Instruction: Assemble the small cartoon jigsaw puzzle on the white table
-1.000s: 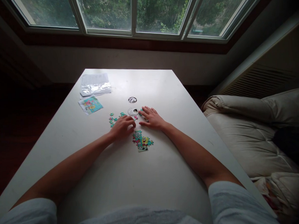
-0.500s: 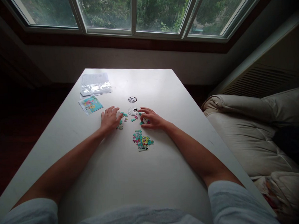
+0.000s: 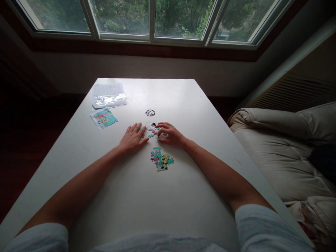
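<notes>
My left hand (image 3: 133, 137) lies with its fingers stretched out over loose jigsaw pieces and hides most of them. Across from it, my right hand (image 3: 170, 134) arches over more pieces, its thumb and fingers curved but apart. Between the two hands a few turquoise and pink jigsaw pieces (image 3: 151, 135) show. Nearer to me lies a joined section of the jigsaw puzzle (image 3: 161, 159), with a yellow square cartoon figure and a pale turquoise one on it. Its outline is uneven.
Beyond my hands, a round silvery disc (image 3: 150, 126) and a smaller dark oval (image 3: 150, 113) lie on the white table (image 3: 148, 200). A colourful picture card (image 3: 104, 118) and a clear plastic sleeve with papers (image 3: 109, 95) are at the far left. A beige sofa (image 3: 268, 152) stands at the right.
My left hand has moved right and flattened over the loose pieces, covering those that showed beside it. The right hand stays nearly in place. The view has shifted slightly.
</notes>
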The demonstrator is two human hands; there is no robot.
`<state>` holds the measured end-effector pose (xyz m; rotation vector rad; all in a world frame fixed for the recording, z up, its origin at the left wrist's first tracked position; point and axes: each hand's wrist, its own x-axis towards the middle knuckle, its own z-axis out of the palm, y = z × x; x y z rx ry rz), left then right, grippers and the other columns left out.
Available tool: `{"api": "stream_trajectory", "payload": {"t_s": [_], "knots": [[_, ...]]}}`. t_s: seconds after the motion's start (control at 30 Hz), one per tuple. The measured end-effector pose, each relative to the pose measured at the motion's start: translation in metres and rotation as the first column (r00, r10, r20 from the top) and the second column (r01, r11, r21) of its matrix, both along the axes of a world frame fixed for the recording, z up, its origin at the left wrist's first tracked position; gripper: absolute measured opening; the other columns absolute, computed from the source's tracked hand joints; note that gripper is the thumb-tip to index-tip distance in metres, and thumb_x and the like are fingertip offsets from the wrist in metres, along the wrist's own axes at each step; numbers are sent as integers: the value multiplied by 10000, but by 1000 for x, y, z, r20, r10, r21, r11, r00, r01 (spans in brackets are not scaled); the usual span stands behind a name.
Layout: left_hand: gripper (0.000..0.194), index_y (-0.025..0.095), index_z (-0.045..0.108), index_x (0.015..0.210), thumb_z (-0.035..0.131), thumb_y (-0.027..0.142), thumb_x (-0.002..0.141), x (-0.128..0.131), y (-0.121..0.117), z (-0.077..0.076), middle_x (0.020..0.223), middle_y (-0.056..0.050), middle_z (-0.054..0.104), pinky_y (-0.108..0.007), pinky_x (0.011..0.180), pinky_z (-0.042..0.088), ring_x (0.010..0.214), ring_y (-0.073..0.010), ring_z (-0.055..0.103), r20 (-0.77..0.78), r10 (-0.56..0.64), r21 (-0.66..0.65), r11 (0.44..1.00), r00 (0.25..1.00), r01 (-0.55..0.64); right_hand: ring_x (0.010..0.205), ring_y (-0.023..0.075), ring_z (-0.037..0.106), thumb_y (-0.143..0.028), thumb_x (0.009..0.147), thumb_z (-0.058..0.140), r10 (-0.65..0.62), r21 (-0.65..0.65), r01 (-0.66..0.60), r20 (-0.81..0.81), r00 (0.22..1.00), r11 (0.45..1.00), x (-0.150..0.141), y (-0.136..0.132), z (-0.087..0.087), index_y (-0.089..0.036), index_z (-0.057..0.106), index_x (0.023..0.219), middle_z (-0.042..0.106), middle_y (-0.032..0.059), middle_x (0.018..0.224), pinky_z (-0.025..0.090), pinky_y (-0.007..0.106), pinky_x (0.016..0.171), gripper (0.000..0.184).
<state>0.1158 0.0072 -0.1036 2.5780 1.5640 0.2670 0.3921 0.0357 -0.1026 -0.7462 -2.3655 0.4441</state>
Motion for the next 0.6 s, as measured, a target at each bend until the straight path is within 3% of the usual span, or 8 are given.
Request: {"api": "stream_trajectory", "payload": {"t_s": [0.2, 0.3, 0.43, 0.6], "knots": [[791, 255, 255, 1618, 286, 712, 974, 2, 0, 1, 1697, -86, 169, -521, 1263, 114, 1568, -320, 122, -56, -19, -15, 1000, 998, 18, 1333, 310, 493, -379, 867, 733, -160, 29, 158, 45, 986, 987, 4, 4, -4, -244, 712, 951, 651, 94, 1304, 414, 524, 1105, 160], [809, 262, 223, 1627, 286, 726, 967, 5, 2, 2, 1702, -75, 145, -526, 1263, 107, 1570, -322, 108, -72, -52, -26, 998, 996, 50, 1338, 287, 491, -397, 931, 644, -218, 36, 216, 72, 973, 976, 4, 4, -5, -248, 708, 1079, 625, 92, 1344, 409, 492, 1125, 220], [807, 268, 190, 1633, 273, 725, 973, 8, 3, 4, 1705, -69, 123, -526, 1266, 104, 1573, -311, 97, -73, -107, -22, 994, 992, 106, 1439, 291, 402, -464, 1002, 507, -306, 22, 308, 199, 931, 951, 2, 3, -7, -229, 586, 1384, 481, 115, 1529, 343, 492, 1190, 455], [764, 269, 212, 1628, 298, 684, 993, 8, 3, 4, 1701, -71, 144, -506, 1271, 110, 1571, -287, 126, -47, -175, -21, 984, 983, 174, 1535, 309, 241, -616, 1008, 417, -230, 7, 246, 382, 895, 969, -3, -2, -12, -243, 381, 1562, 285, 102, 1654, 199, 517, 1257, 669]]}}
